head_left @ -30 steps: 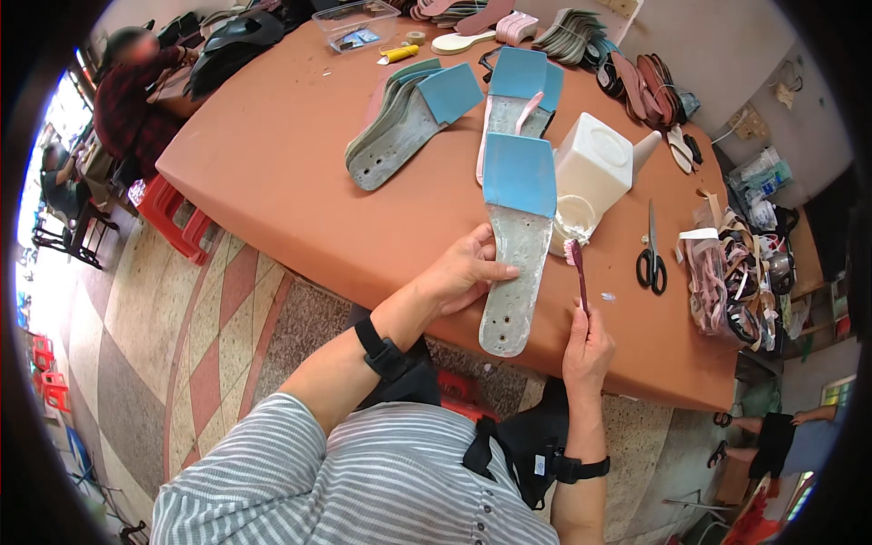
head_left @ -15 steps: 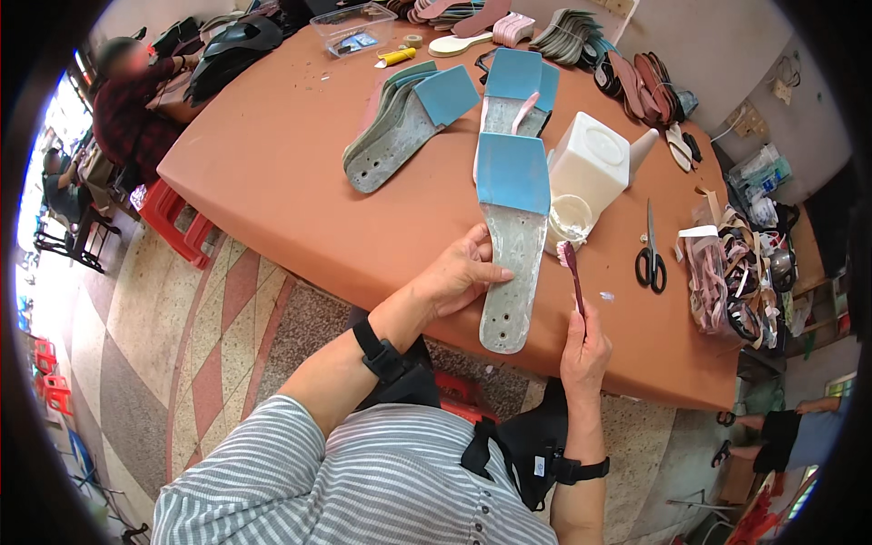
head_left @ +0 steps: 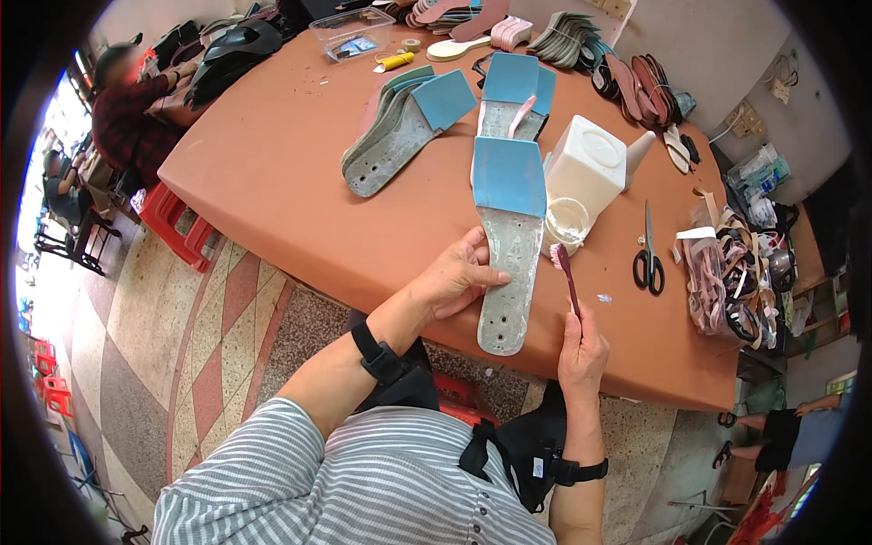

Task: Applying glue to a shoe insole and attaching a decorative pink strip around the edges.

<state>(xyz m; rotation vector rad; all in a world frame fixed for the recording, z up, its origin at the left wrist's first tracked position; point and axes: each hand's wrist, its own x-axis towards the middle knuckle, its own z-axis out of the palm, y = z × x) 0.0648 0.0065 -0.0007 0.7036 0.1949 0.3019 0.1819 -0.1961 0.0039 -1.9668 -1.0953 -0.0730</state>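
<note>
My left hand [head_left: 456, 280] is closed on the edge of a grey shoe insole [head_left: 510, 263], thumb on its face. The insole has a blue patch at its far end and small holes at its near end. Between the fingers of my right hand [head_left: 582, 352] is a dark red toothbrush [head_left: 567, 275], its head raised just right of the insole and apart from it. White paste clings to the bristles. Behind the brush, an open round mouth with white residue shows on a white plastic container [head_left: 586, 168], which appears to lie on its side.
Stacked insoles [head_left: 391, 136] with blue ends lie left of the container, and more insoles [head_left: 510, 82] lie beyond. Black scissors [head_left: 649, 263] and a bag of straps [head_left: 713, 282] are at right. A yellow tube [head_left: 393, 62] lies near a clear box [head_left: 352, 36]. A person [head_left: 136, 118] sits far left.
The toothbrush has shifted a little left, away from the container's mouth and closer to the insole. The insole has moved slightly left in my left hand.
</note>
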